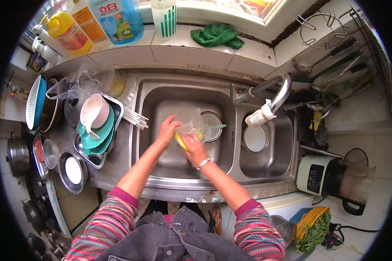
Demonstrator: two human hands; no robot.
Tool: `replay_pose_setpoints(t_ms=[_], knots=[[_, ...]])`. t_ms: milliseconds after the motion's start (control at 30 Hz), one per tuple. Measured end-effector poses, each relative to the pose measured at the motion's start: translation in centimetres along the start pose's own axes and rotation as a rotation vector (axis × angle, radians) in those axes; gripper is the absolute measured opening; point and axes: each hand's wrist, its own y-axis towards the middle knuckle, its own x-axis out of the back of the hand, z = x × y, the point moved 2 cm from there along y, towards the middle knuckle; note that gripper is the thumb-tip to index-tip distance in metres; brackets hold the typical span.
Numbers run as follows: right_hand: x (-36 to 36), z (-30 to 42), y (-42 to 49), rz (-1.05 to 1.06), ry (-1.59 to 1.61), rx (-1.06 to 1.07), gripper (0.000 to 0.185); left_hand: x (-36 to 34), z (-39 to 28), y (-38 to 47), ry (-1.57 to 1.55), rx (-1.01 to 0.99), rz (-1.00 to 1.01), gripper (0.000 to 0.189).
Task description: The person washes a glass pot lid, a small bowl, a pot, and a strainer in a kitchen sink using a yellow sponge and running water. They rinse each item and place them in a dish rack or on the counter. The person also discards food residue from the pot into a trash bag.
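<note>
Over the large stainless steel sink basin (pixel 163 101), my left hand (pixel 168 130) grips a clear vessel (pixel 191 119), glass or plastic. My right hand (pixel 196 148) presses a yellow item (pixel 180 141), probably a sponge, against the vessel's near side. Fingers hide much of both things, so the vessel's full shape cannot be told. Just right of the vessel, a round bowl (pixel 215 135) stands on the basin floor with a pale green handle (pixel 218 126) lying across it. A white bowl (pixel 255 138) sits in the smaller basin, below the tap (pixel 281 93).
Left of the basin, a metal tray (pixel 101 160) holds teal dishes (pixel 93 137) and a pink pot (pixel 94 109). White chopsticks (pixel 134 117) jut toward the sink. A metal bowl (pixel 65 174) is near the counter edge. A blender (pixel 326 177) stands at right; bottles (pixel 117 23) line the sill.
</note>
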Motion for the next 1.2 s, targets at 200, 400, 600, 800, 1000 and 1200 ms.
replay_pose_setpoints(t_ms=[200,400,600,800,1000,1200], knots=[[-1.4,2.3,0.6,-0.208,0.092,-0.078,0.032,-0.5,1.2,-0.8,-0.019,-0.07,-0.102,0.059],[-1.5,2.5,0.6,-0.261,0.151,-0.156,0.019,-1.0,-0.6,-1.0,0.096,-0.082,-0.09,0.058],[-0.4,2.4,0.8,-0.213,0.154,-0.2,0.029,-1.3,-1.3,-1.4,0.221,-0.136,-0.1,0.06],[-1.8,2.1,-0.1,-0.374,0.178,-0.13,0.024,-1.9,-3.2,-1.9,0.54,-0.422,-0.064,0.054],[-3.3,3.2,-0.1,-0.582,0.612,-0.422,0.025,-5.9,-8.1,-5.0,0.873,-0.5,-0.013,0.058],[-3.9,-2.2,-0.5,-0.16,-0.001,-0.333,0.03,-5.6,-8.8,-6.1,1.045,-0.937,0.013,0.057]])
